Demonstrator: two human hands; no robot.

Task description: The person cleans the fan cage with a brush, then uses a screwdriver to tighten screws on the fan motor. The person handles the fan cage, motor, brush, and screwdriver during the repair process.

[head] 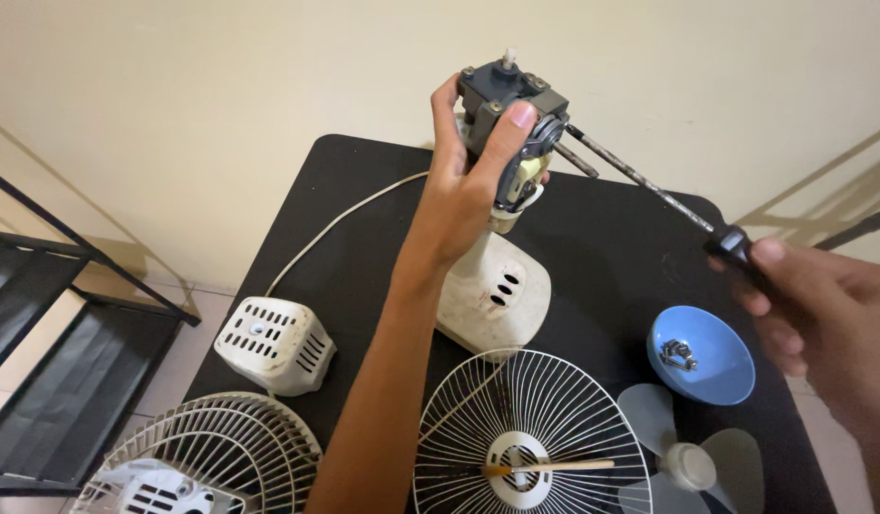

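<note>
Grey fan motor (509, 114) gripped by raised left hand (464, 186) | right hand (811, 305) fingers closed on screwdriver (649, 190), tip seemingly at motor

Matt grey metal motor (512, 100), glossy blue plastic bowl (711, 362), matt blk table (621, 238).

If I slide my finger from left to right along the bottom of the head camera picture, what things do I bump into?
Fan guard with a motor cover under it → white wire fan guard → translucent fan blade. Just above these lie the white vented motor cover on the left and the blue bowl on the right.
</note>
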